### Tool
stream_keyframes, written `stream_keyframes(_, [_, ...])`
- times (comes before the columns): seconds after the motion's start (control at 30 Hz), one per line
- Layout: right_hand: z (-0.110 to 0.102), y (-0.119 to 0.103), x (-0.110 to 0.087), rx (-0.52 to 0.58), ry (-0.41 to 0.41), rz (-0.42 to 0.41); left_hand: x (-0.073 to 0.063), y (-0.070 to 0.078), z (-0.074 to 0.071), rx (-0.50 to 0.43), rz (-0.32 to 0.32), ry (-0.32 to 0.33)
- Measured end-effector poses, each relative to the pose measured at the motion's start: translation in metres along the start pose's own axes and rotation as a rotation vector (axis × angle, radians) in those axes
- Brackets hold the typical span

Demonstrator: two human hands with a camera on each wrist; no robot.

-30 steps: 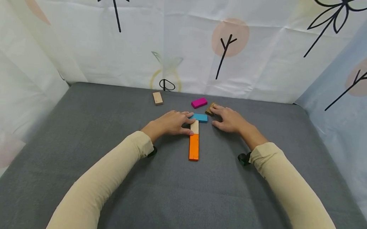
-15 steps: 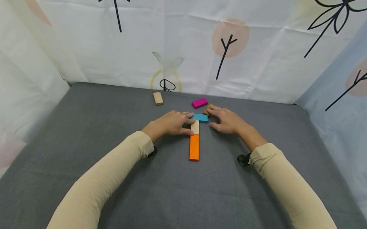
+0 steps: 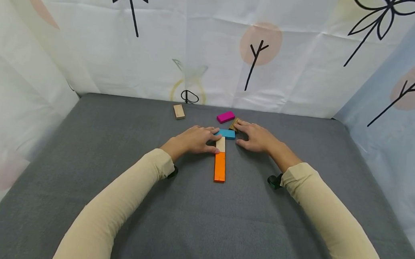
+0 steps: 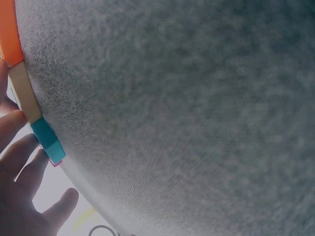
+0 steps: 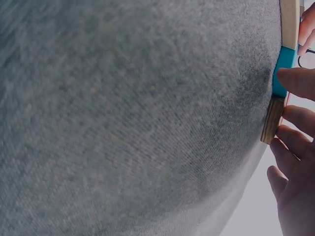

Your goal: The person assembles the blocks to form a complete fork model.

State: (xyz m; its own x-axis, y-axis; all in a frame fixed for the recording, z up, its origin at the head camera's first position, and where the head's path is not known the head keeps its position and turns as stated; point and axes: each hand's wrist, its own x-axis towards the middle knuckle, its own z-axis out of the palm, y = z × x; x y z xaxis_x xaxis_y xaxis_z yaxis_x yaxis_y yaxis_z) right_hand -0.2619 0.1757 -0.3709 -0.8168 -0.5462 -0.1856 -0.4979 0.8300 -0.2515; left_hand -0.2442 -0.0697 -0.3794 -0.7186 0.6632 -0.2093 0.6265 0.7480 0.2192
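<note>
In the head view, an orange wooden block [image 3: 220, 168], a pale wooden block [image 3: 220, 145] and a crosswise blue block [image 3: 227, 135] lie touching, roughly in a T. My left hand [image 3: 195, 139] rests against them from the left, its thumb at the orange-pale joint and its fingertips by the blue block [image 4: 47, 140]. At the blue block's far right corner lies a brown wooden block [image 3: 233, 125]. My right hand [image 3: 256, 137] touches that one with extended fingertips, while its thumb stays apart from it, near the blue block in the right wrist view.
A magenta block [image 3: 225, 116] lies just behind the blue one. Farther left, near the table's back edge, is a light wooden block [image 3: 179, 112]. The grey tabletop [image 3: 215, 230] meets printed white cloth [image 3: 213, 41] at the back and sides.
My right hand has slid the brown block slightly left, up to the blue block's corner. The left hand and the other blocks have stayed in place.
</note>
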Motion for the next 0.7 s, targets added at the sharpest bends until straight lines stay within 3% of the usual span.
stream_keyframes(0.47, [0.0058,0.0073,0.0020,0.016,0.028,-0.031,0.0012,0.0020,0.0009,0.005,0.004,-0.008])
stream_keyframes(0.7, [0.0042,0.0066,0.0042,0.008,0.036,-0.043,-0.0034,0.0073,0.0031,0.083,-0.008,-0.012])
